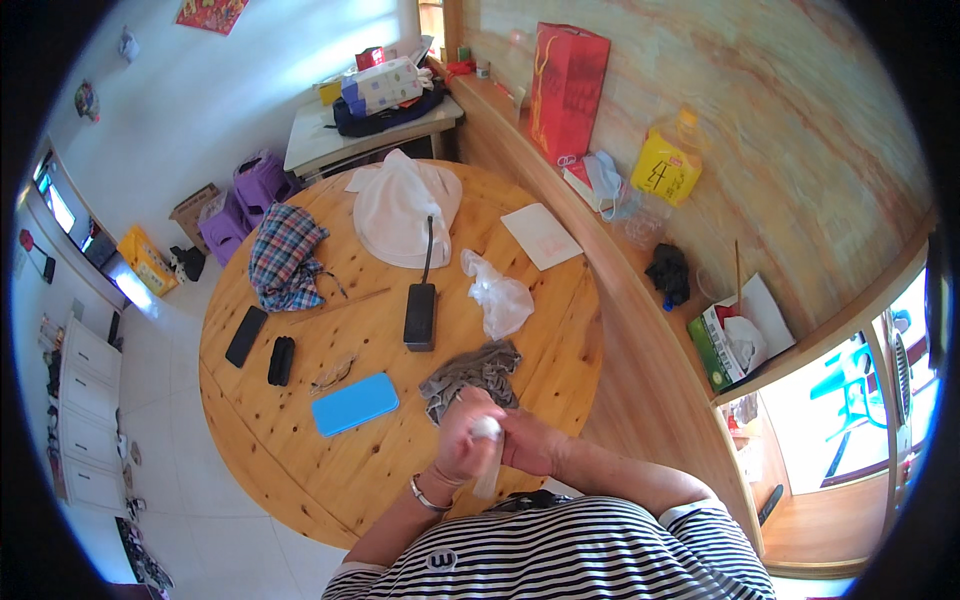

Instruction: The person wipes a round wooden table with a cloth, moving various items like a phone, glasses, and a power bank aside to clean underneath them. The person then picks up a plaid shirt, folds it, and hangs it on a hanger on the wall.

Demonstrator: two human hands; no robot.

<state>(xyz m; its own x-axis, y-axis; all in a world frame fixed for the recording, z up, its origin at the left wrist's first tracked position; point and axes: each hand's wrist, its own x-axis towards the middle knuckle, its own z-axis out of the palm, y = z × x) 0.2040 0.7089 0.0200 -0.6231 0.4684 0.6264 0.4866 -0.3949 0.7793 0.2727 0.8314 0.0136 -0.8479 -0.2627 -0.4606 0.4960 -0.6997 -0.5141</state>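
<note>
Close to my body, my left hand (466,442) is closed around a whitish bundle (486,428), perhaps plastic. A translucent tail hangs below it. My right hand (531,442) grips the same bundle from the other side, its fingers partly hidden. Just beyond both hands lies a crumpled grey-brown cloth (480,367) on the round wooden table (360,480). Left of the hands rests a light blue case (355,403), with eyeglasses (334,375) behind it. A black box with a thin flexible stem (419,319) stands farther back, and a crumpled translucent plastic bag (501,300) lies right of it.
A smartphone (246,336), a small black case (281,361) and a plaid cloth bundle (285,251) occupy the table's left. White fabric (394,202) and a pale sheet (541,236) lie toward the back. Along the right, a wooden ledge (660,307) carries a red paper bag (568,90) and a carton (739,337).
</note>
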